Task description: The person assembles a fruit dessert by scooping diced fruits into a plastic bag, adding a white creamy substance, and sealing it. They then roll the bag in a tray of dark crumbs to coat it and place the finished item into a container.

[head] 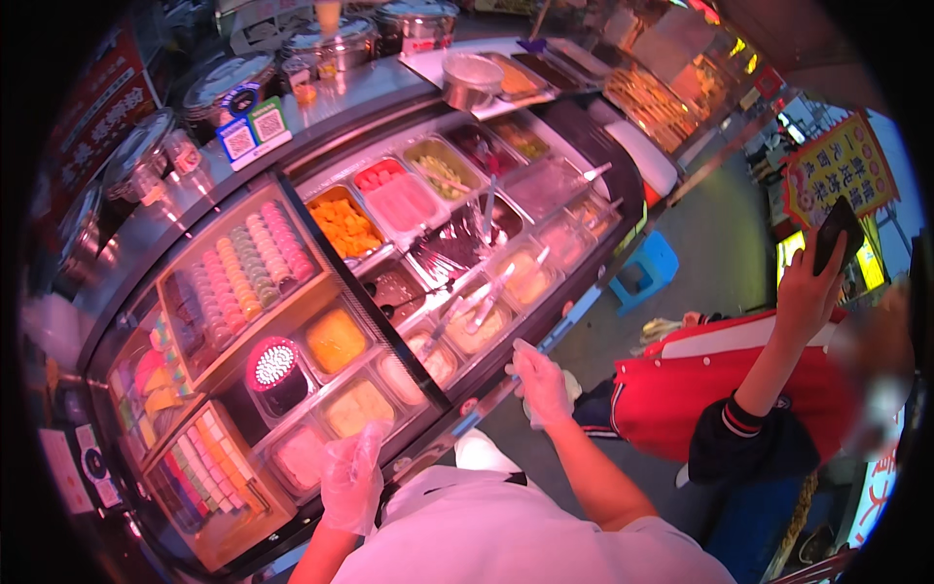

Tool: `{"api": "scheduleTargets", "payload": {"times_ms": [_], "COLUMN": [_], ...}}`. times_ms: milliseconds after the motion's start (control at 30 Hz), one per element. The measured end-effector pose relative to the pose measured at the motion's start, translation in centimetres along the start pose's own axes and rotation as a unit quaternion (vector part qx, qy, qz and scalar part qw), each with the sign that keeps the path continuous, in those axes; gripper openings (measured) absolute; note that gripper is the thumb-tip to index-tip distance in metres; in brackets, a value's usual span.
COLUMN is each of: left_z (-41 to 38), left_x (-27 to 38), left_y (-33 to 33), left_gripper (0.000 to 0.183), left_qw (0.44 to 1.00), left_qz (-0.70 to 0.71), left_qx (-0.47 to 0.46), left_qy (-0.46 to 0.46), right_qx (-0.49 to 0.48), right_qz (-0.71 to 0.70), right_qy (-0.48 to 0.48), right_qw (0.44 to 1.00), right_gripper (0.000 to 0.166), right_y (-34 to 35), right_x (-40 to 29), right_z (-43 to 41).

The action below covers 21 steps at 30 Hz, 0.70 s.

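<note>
My left hand (354, 478), in a clear plastic glove, is over the near edge of a food display counter. It is beside a tub of pink food (305, 458) and a tub of pale yellow food (359, 409). Its fingers are bunched, and I cannot see whether anything is between them. My right hand (543, 387), gloved the same way, hovers by the counter's front rail (573, 314) with fingers loosely bent and nothing visible in them. Close to it are tubs of pale food (474, 328) with clear-handled utensils (492, 296) in them.
Orange fruit cubes (343, 226), a pink-rimmed lit lamp (273, 365) and rows of small round sweets (248, 266) sit in the counter. Lidded steel pots (226, 84) line the back ledge. A person in a red jacket (737, 372) raises a phone (839, 232) near a blue stool (646, 270).
</note>
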<state>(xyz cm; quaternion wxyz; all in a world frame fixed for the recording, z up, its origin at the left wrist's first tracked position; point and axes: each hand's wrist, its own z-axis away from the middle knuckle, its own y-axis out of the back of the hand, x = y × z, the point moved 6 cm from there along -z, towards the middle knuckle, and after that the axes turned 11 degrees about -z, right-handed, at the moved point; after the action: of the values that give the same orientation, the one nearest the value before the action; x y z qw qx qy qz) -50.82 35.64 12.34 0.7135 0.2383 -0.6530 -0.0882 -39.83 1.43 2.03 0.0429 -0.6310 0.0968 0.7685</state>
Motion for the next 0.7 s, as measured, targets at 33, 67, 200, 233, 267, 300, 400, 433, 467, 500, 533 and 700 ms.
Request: {"api": "scheduleTargets", "payload": {"times_ms": [33, 67, 200, 233, 267, 300, 400, 433, 467, 500, 533, 700], "left_z": [0.6, 1.2, 2.4, 2.8, 3.3, 3.4, 4.0, 4.2, 4.4, 5.0, 5.6, 7.3], "left_x": [0.0, -1.1, -4.2, -4.9, -6.4, -6.7, -6.2, -5.7, -5.3, -5.1, -4.9, -9.7], "left_y": [0.6, 1.0, 2.3, 2.7, 3.1, 3.4, 4.5, 5.3, 6.1, 7.1, 8.1, 8.0], "left_gripper": [0.029, 0.028, 0.029, 0.029, 0.031, 0.031, 0.03, 0.03, 0.03, 0.028, 0.027, 0.018], "left_qw": [0.995, 0.999, 0.986, 0.983, 0.986, 0.979, 0.968, 0.976, 0.983, 0.979, 0.976, 0.985], "left_qz": [-0.048, 0.002, 0.12, 0.13, 0.09, 0.131, 0.185, 0.155, 0.126, 0.131, 0.138, -0.11], "left_qx": [0.045, 0.04, 0.023, 0.017, 0.01, 0.012, 0.018, 0.034, 0.045, 0.056, 0.065, 0.131], "left_qy": [-0.073, -0.018, 0.111, 0.125, 0.137, 0.155, 0.168, 0.148, 0.128, 0.143, 0.157, 0.021], "right_qx": [0.011, 0.008, -0.001, -0.025, -0.049, -0.072, -0.121, -0.141, -0.158, -0.183, -0.192, -0.228], "right_qz": [-0.033, -0.086, -0.13, -0.095, -0.059, -0.022, 0.055, 0.054, 0.057, 0.028, 0.006, -0.02], "right_qy": [-0.068, -0.079, -0.02, -0.007, 0.007, 0.021, 0.151, 0.193, 0.234, 0.259, 0.217, 0.538], "right_qw": [0.997, 0.993, 0.991, 0.995, 0.997, 0.997, 0.98, 0.97, 0.958, 0.948, 0.957, 0.811], "right_gripper": [0.037, 0.042, 0.048, 0.048, 0.048, 0.048, 0.043, 0.042, 0.042, 0.041, 0.037, 0.023], "right_y": [-0.5, -0.9, -3.5, -4.7, -5.9, -7.2, -11.0, -12.7, -14.2, -16.4, -18.3, -22.8], "right_x": [0.1, 0.1, 0.9, -0.4, -1.6, -2.8, -8.8, -11.1, -13.5, -16.2, -19.4, -25.3], "right_z": [1.1, 1.6, 2.6, 3.4, 4.0, 4.7, 5.0, 4.1, 3.2, 2.0, 1.9, -3.0]}}
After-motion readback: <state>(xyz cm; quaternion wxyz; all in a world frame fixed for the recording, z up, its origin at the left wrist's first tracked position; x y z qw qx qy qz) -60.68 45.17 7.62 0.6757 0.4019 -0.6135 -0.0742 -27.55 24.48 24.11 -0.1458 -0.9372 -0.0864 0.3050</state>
